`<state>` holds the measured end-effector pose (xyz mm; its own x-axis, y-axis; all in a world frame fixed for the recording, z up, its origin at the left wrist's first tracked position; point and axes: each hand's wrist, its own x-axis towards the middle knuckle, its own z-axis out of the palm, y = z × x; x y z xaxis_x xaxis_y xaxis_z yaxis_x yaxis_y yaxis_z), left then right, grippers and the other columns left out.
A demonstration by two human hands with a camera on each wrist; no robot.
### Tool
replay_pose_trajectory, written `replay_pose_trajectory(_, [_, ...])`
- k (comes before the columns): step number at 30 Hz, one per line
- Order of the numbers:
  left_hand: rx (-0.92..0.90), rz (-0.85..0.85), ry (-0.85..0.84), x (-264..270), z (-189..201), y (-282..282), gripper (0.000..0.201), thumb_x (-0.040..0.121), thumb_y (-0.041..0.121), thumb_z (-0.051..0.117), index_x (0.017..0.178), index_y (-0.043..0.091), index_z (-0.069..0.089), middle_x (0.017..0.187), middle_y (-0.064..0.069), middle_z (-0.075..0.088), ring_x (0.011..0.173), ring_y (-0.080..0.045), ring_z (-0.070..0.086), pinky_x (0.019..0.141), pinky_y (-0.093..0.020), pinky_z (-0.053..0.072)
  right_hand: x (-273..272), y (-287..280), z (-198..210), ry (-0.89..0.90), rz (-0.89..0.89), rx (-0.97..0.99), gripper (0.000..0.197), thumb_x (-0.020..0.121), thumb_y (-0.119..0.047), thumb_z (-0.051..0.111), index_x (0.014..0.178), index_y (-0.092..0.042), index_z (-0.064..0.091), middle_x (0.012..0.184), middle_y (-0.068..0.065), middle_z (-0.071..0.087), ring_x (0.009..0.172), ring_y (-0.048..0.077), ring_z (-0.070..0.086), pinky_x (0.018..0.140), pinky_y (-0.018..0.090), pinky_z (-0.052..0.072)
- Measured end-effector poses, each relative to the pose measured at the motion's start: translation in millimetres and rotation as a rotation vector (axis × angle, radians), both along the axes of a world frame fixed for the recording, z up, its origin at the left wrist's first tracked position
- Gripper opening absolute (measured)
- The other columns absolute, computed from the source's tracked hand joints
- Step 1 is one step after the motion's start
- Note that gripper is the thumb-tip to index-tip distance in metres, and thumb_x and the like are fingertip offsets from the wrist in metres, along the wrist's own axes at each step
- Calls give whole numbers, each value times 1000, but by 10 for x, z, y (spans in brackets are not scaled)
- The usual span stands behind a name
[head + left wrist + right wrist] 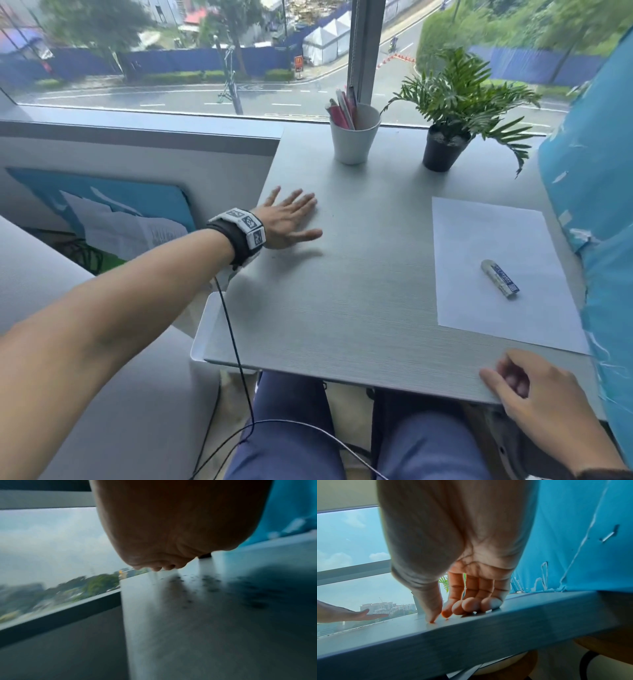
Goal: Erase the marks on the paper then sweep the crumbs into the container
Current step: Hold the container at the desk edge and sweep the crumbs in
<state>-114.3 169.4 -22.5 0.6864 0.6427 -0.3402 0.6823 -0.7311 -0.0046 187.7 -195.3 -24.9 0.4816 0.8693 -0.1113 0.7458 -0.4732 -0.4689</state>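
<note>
A white sheet of paper lies on the right side of the grey table; I see no clear marks on it. A white eraser in a blue sleeve lies on the sheet. My left hand lies flat on the table's left part, fingers straight and spread. In the left wrist view, dark crumbs are scattered on the table just past the left hand's fingertips. My right hand rests on the table's front edge and holds nothing, its fingertips touching the top. A white tray sticks out at the table's front left corner.
A white cup with pens and a potted plant stand at the back by the window. A blue panel borders the table on the right. A black cable hangs from my left wrist band across the tray.
</note>
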Motion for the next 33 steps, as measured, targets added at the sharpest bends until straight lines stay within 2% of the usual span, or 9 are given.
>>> replay_pose_trajectory(3, [-139,161,-143,-97,85,321,115,69,94,-4,158,22,-10,165,3,-16,151,-13,-16,121,-46,-15,27,-9,-33,22,-10,-4,29,70,-26,84,57,-24,58,62,-14,60,71,5,56,53,29,47])
replay_pose_trajectory(6, [-226,156,-90,-135,99,534,128,57,101,-6,158,23,-8,165,2,-16,151,-15,-16,121,-45,-14,36,16,-70,27,-41,-5,30,69,-27,84,56,-24,57,63,-18,59,71,5,56,53,29,46])
replay_pose_trajectory(10, [-220,-69,0,-161,11,391,115,69,97,3,156,25,-17,162,4,-25,149,-11,-23,123,-43,-10,25,55,-113,17,-93,2,33,69,-28,84,55,-21,56,58,-14,57,69,7,55,53,30,47])
replay_pose_trajectory(13, [-225,-274,-42,-339,-58,75,97,85,84,14,157,27,-16,163,9,-25,148,-7,-25,122,-36,-15,1,62,-130,-6,-93,18,33,69,-29,84,56,-21,55,61,-13,57,69,8,54,52,28,46])
replay_pose_trajectory(16, [-255,-373,-95,-481,2,-135,90,90,79,16,157,27,-14,164,11,-20,149,-6,-21,121,-36,-15,-12,59,-143,-22,-92,27,30,69,-31,83,66,-24,54,64,-13,57,69,8,54,51,29,47])
replay_pose_trajectory(21, [-171,-313,-222,-14,188,-24,83,95,71,17,158,26,-11,165,7,-17,151,-8,-18,122,-41,-13,-18,71,-111,-16,-76,27,28,70,-34,82,73,-29,54,64,-14,56,69,8,54,53,29,49])
replay_pose_trajectory(26, [-193,-288,-59,677,51,-79,79,99,66,18,159,23,-9,165,4,-16,151,-12,-14,123,-49,-7,8,76,-90,20,-91,16,30,70,-33,82,61,-19,57,56,-10,55,64,8,54,54,31,48])
replay_pose_trajectory(30, [-202,-174,-2,634,-60,-285,86,96,72,18,159,20,-10,165,2,-19,151,-15,-15,123,-48,-7,11,71,-89,23,-86,17,34,72,-32,82,56,-18,55,61,-13,57,45,12,48,54,33,48])
replay_pose_trajectory(33, [-157,1,39,346,-18,-397,92,94,74,20,158,16,-13,164,-1,-21,152,-16,-15,123,-46,-9,6,46,-64,41,-66,22,34,74,-32,81,56,-18,56,49,-5,52,51,20,54,54,32,46])
